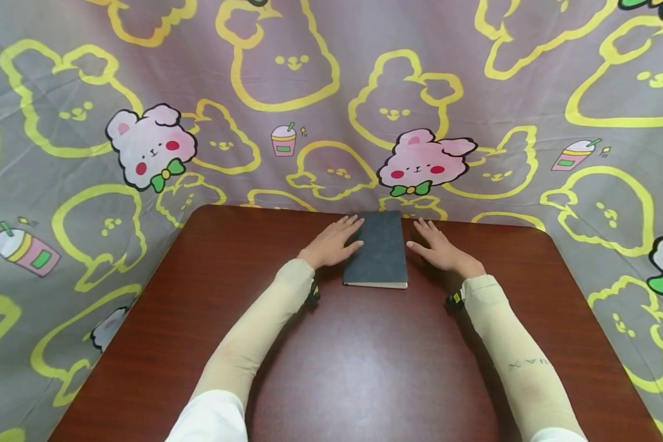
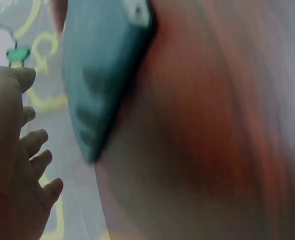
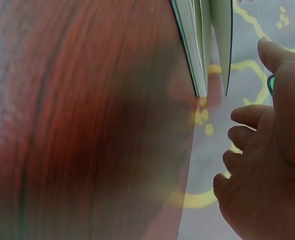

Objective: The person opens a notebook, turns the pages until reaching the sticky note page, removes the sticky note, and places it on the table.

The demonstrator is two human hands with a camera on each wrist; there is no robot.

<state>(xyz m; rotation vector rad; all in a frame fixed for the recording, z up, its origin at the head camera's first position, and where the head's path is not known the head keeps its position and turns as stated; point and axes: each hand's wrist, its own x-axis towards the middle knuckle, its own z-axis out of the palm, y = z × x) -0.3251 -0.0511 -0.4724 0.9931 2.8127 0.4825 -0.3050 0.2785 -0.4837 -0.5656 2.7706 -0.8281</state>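
A dark blue-grey notebook [image 1: 377, 248] lies closed-looking near the far edge of the table in the head view, its pale page edges facing the person. My left hand [image 1: 336, 240] is at its left side, fingers straight, thumb and fingertips overlapping the cover's edge. To the right of the notebook is my right hand [image 1: 438, 247], fingers extended and holding nothing. In the right wrist view the notebook's cover [image 3: 222, 45] stands slightly lifted from the pages [image 3: 200, 55]. The left wrist view shows the notebook's spine side [image 2: 105, 75] beside the spread left fingers [image 2: 35, 142].
The brown wooden table [image 1: 376, 368] has rounded far corners. Behind and beside it hangs a grey curtain [image 1: 309, 123] with yellow outlines and pink rabbit prints. A dark wrist camera [image 1: 455, 299] sits under the right wrist, and another [image 1: 312, 296] under the left.
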